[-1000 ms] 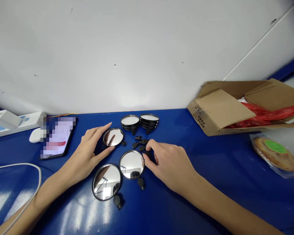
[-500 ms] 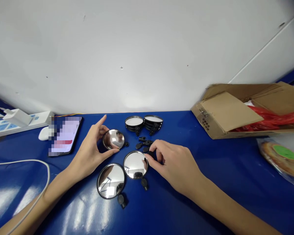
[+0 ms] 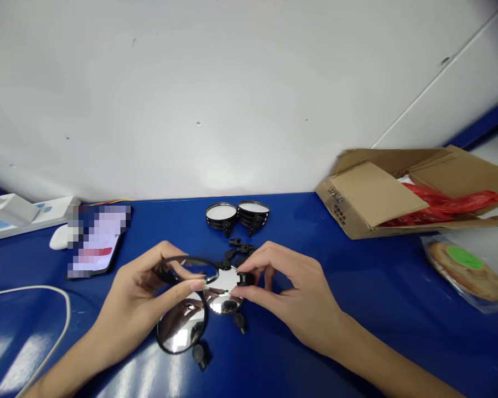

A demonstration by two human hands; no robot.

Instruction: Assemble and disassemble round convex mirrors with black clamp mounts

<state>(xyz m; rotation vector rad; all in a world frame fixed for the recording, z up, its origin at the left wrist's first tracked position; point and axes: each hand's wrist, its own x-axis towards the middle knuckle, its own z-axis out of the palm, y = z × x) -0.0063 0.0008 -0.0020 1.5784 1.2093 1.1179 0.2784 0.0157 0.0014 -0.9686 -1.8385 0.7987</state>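
Hands both closed, meeting above the blue bench (image 3: 357,287). The left hand (image 3: 139,296) grips the black rim of a round convex mirror (image 3: 186,261), which is tilted nearly edge-on, its widest span running sideways between the hands. The right hand (image 3: 292,293), nearer the mirror's right edge, pinches a small black mount (image 3: 244,278) there between thumb and fingers; whether the mount is seated cannot be told. A second mirror (image 3: 223,301) lies directly beneath the hands' meeting point, partly hidden. A third mirror (image 3: 181,327) lies flat just below the left hand, with a black knob (image 3: 201,355) beside it. Ahead of the hands and between them sit small black fittings (image 3: 240,249) and two stacks of mirrors (image 3: 237,216).
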